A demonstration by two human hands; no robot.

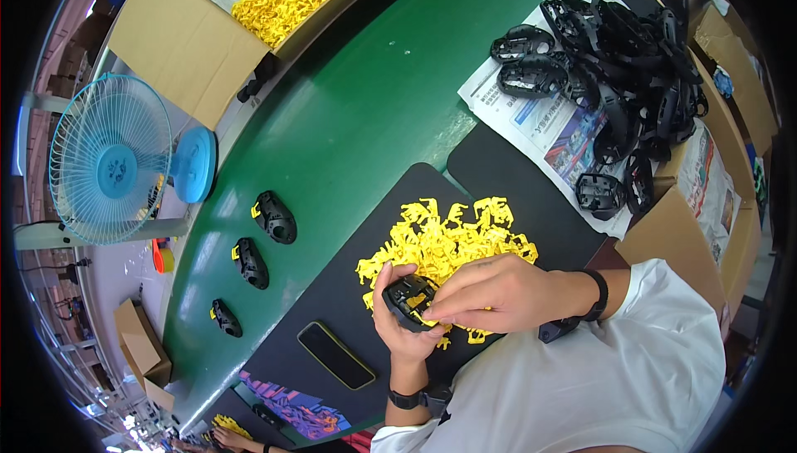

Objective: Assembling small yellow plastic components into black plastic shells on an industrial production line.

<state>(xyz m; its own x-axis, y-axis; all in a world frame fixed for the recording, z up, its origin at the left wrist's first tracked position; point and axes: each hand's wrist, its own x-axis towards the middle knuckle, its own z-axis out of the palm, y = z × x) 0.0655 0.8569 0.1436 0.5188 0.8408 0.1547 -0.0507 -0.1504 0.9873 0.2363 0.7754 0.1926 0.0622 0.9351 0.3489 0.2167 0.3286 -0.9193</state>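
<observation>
My left hand (404, 340) is wrapped round a black computer mouse shell (405, 293), its open inner side facing up. The fingers of my right hand (508, 291) are pinched together over the shell, on a small yellow plastic part (428, 318) at its near edge. Part of the shell and of that piece is hidden by the right fingers. Just beyond both hands lies a loose heap of yellow plastic parts (448, 241) on a black mat (349, 287).
Three black mouse shells with yellow parts (276, 219) stand in a row on the green table (332, 129). A phone (336, 355) lies on the mat. Black shells (618, 46) are piled on newspaper (519, 112). A carton of yellow parts (187, 50) and a blue fan (112, 162) stand at the left.
</observation>
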